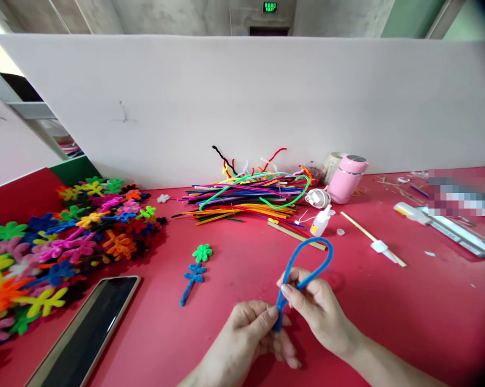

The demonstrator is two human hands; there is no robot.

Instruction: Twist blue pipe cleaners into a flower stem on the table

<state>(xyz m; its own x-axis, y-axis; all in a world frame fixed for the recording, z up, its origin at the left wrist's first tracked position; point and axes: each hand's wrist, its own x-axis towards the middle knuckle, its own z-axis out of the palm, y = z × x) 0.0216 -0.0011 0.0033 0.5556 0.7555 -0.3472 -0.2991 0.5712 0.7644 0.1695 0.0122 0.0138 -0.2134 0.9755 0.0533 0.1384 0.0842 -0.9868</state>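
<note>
A blue pipe cleaner [331, 252] is bent into a large teardrop loop above the red table. My left hand [255, 329] pinches its two ends together at the bottom, thumb on top. Just above, my right hand [317, 306] grips the loop where its two sides come close, between thumb and fingers. To the left of my hands lie a green pipe-cleaner flower [202, 252] and a blue pipe-cleaner piece [194, 274] with petals and a stem.
Many colourful pipe-cleaner flowers [81, 244] fill the left side, beside a phone [85, 333]. Loose pipe cleaners [246, 196] lie at the back. A small glue bottle [321, 221], a pink flask [347, 180], a stick [361, 227] and a white board [266, 102] stand or lie beyond.
</note>
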